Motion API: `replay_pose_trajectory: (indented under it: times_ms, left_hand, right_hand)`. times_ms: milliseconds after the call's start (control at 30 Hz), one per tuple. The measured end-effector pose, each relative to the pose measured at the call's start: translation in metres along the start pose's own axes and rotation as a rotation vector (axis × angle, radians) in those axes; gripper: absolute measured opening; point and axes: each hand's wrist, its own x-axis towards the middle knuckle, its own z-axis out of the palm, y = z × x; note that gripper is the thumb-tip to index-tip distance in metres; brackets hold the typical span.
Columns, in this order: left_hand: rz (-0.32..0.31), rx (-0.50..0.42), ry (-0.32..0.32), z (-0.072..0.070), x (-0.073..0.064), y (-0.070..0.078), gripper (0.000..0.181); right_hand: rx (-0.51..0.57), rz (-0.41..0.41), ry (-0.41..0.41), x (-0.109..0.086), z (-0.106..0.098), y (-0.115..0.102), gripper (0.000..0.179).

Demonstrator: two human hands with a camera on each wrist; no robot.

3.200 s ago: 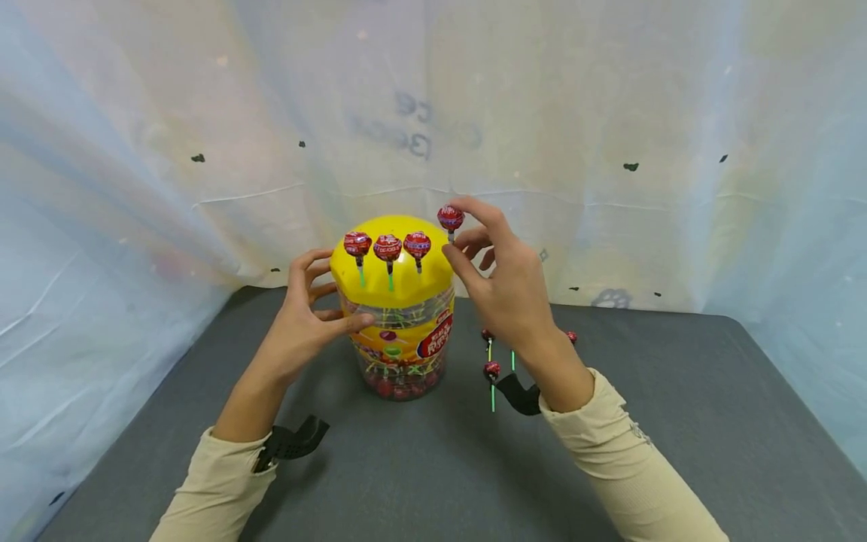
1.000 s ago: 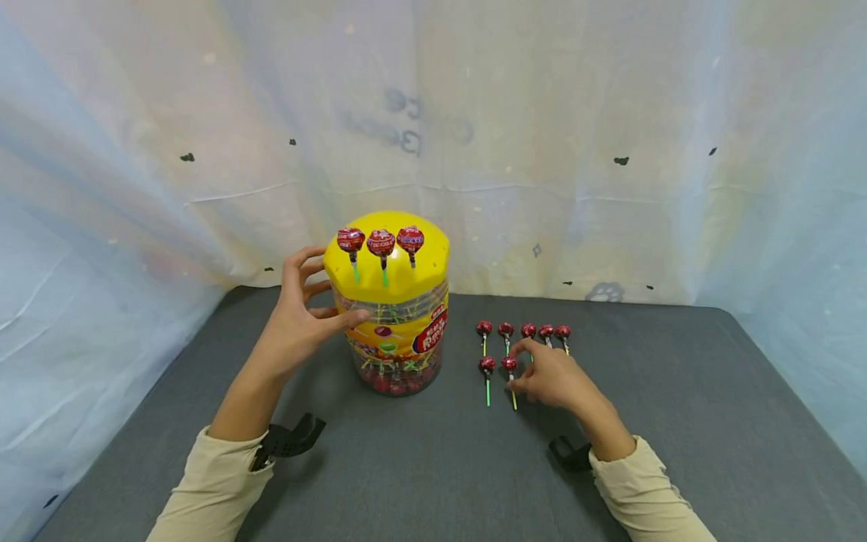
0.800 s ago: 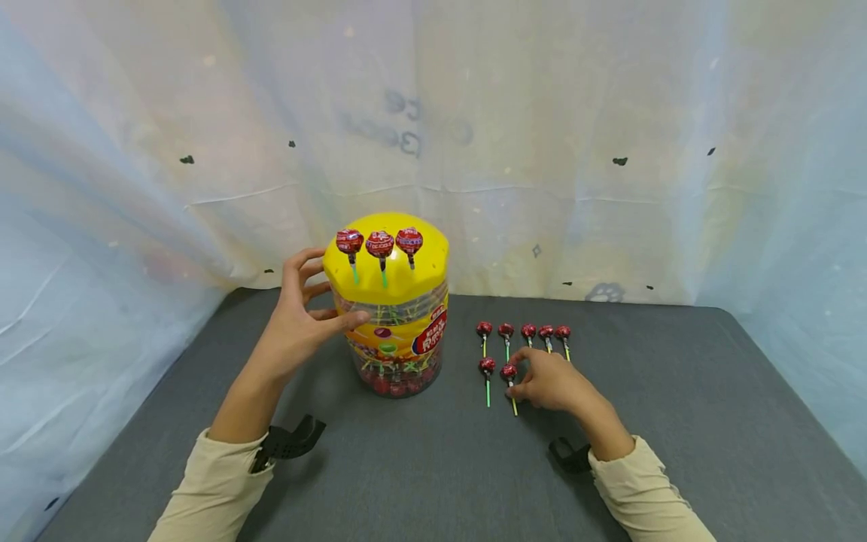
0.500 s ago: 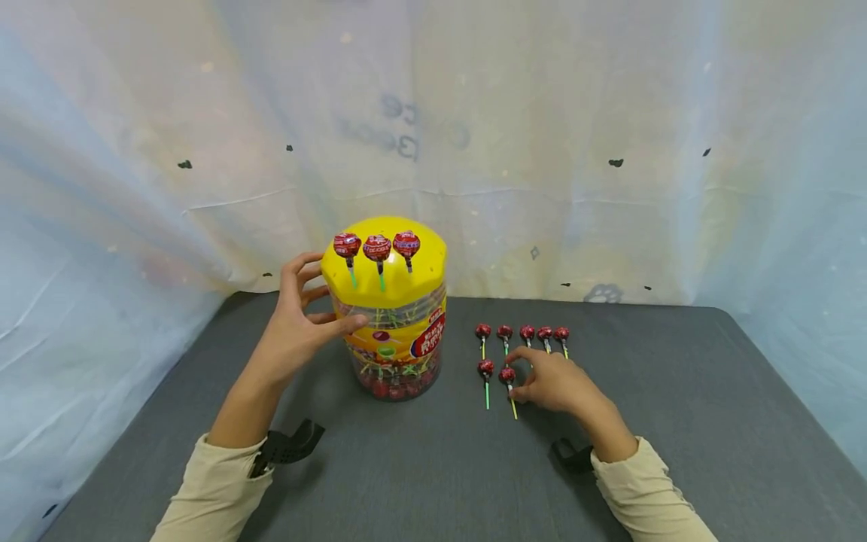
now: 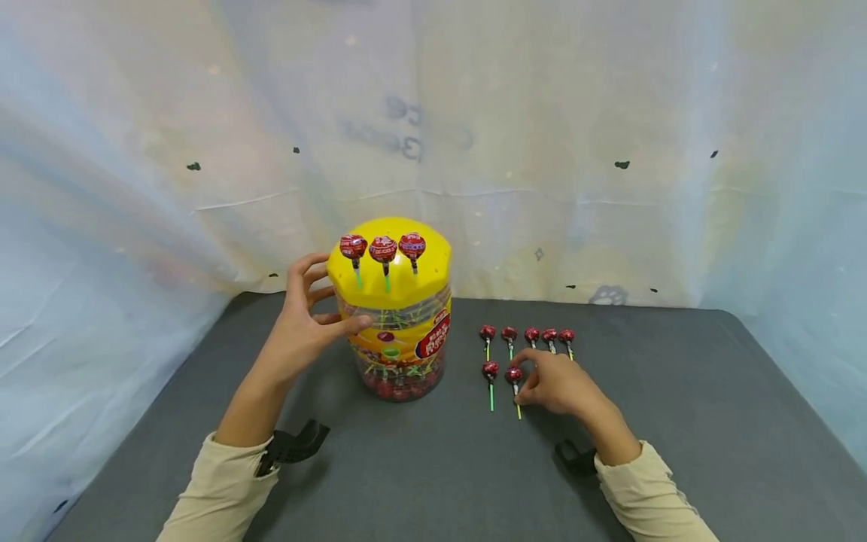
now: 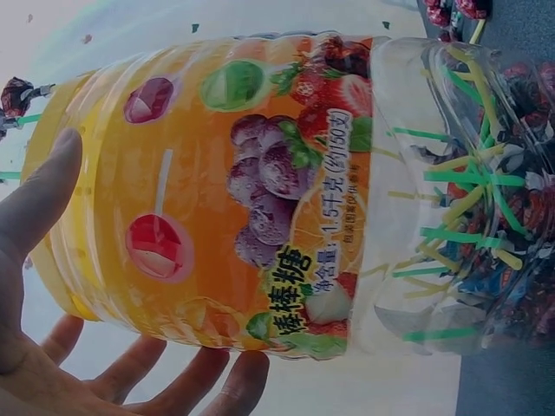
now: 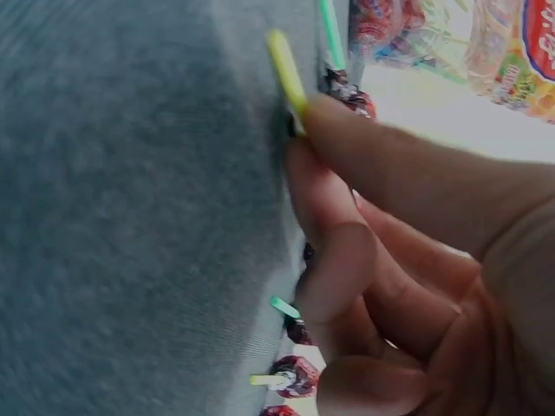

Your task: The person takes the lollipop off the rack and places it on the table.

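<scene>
A clear plastic candy jar with a yellow lid stands on the grey table. My left hand holds its left side, thumb in front and fingers spread around behind; the left wrist view shows the fruit-printed label. On the lid are three red-wrapped lollipops, sticks towards me. My right hand, low over the table, pinches a red lollipop by its yellow stick between thumb and fingers. Beside it on the left lies a lollipop with a green stick.
Behind the right hand, several lollipops lie in a row, heads away from me. The grey table stretches around them. A pale translucent curtain hangs along the back and sides.
My right hand has come down from beside the lid to the table with a lollipop, which has then slid slightly towards me into the front row. The left hand stays on the jar.
</scene>
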Motion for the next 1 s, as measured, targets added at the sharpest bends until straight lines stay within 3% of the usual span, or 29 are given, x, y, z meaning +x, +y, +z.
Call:
replay_pose_trajectory:
  times_ms: [400, 633, 800, 1000]
  left_hand:
    - [-0.007, 0.003, -0.002, 0.0, 0.004, 0.003, 0.092]
    - [-0.019, 0.018, 0.015, -0.003, 0.001, 0.001, 0.093]
    - [-0.036, 0.025, 0.045, -0.009, -0.009, -0.004, 0.093]
    - [0.086, -0.157, 0.049, -0.005, 0.002, -0.006, 0.081]
  right_hand:
    - [0.022, 0.011, 0.056, 0.009, 0.002, 0.004, 0.049]
    - [0.043, 0.002, 0.074, 0.006, -0.002, -0.001, 0.059]
    - [0.111, -0.127, 0.133, -0.001, -0.011, -0.016, 0.062]
    - [0.218, -0.306, 0.184, -0.012, -0.032, -0.061, 0.069]
